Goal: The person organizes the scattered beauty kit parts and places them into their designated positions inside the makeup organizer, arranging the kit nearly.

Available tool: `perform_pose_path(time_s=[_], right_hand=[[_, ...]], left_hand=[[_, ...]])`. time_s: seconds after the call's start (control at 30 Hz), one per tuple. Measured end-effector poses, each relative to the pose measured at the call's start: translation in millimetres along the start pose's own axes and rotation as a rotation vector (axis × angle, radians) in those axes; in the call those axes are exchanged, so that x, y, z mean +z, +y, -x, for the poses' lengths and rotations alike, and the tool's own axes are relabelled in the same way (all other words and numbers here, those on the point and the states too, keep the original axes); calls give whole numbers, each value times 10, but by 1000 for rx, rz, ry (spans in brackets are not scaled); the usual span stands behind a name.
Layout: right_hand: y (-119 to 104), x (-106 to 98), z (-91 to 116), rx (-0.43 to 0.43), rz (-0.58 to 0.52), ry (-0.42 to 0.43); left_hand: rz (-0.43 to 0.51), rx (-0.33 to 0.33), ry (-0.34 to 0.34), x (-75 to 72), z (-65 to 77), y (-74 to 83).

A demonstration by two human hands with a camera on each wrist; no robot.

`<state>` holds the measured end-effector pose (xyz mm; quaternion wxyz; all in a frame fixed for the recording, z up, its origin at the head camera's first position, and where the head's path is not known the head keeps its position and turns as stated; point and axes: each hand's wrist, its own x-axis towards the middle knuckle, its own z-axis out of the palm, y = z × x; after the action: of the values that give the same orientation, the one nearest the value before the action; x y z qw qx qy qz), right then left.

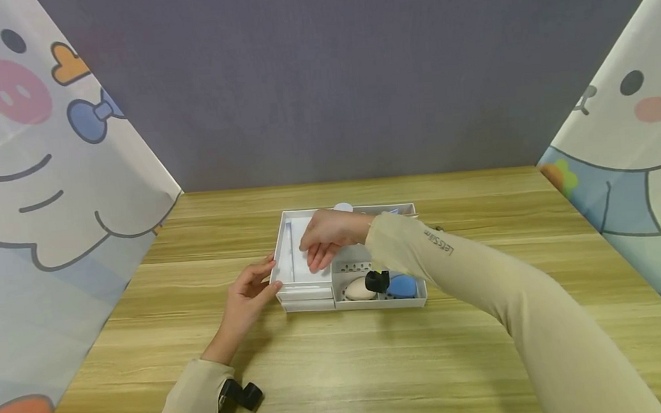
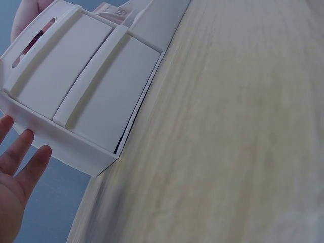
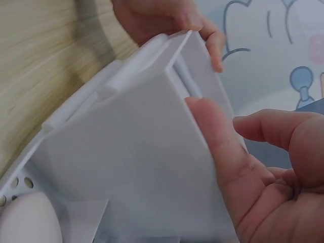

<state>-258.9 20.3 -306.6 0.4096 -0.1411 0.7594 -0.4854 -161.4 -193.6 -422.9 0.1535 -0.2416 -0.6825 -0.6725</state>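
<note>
A white desktop organizer (image 1: 307, 291) stands on the wooden table, with two stacked drawers on its left and open compartments on its right. My left hand (image 1: 247, 295) touches its left side near the front corner, thumb by the front edge; in the left wrist view its fingers (image 2: 35, 164) are straight and spread against the organizer. Over the shallow top tray reaches my right hand (image 1: 332, 235), fingers pointing down into it. In the right wrist view its thumb and index finger are apart with nothing between them. A slim white stick (image 1: 291, 251) lies along the tray's left side.
A beige oval object (image 1: 359, 289) and a blue rounded one (image 1: 402, 286) sit in the organizer's front right compartments. A white round top (image 1: 343, 207) shows behind the right hand. The right forearm hides part of the right side. A grey panel (image 1: 350, 77) rises behind the table.
</note>
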Motion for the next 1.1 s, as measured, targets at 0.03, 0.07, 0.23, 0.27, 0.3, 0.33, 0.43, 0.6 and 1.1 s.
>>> perform_pose_path(time_s=[0.03,0.07,0.23,0.27,0.3,0.33,0.43,0.6,1.1], right_hand=[[4,1,13,-14,-6,0],[12,1,27,-30,-17,0],[78,6,111,-130,-83,-1],[97,6,126,-148,-101,0],[113,7,144,-166,-114,1],[126,9,161,-181,-132,2],[160,15,218,-221,-174,6],[218,-11,297,-285,-215,16],[436,-244,636,-457,-279,38]], left_hand=[[-1,0,1,2,1,2],[-1,0,3,5,3,5],[-1,2,16,8,8,6],[-3,2,20,9,9,6],[-4,0,22,9,9,6],[-4,-1,23,9,9,6],[-3,-6,23,11,6,8],[3,-14,18,16,0,7],[-1,5,10,6,9,21]])
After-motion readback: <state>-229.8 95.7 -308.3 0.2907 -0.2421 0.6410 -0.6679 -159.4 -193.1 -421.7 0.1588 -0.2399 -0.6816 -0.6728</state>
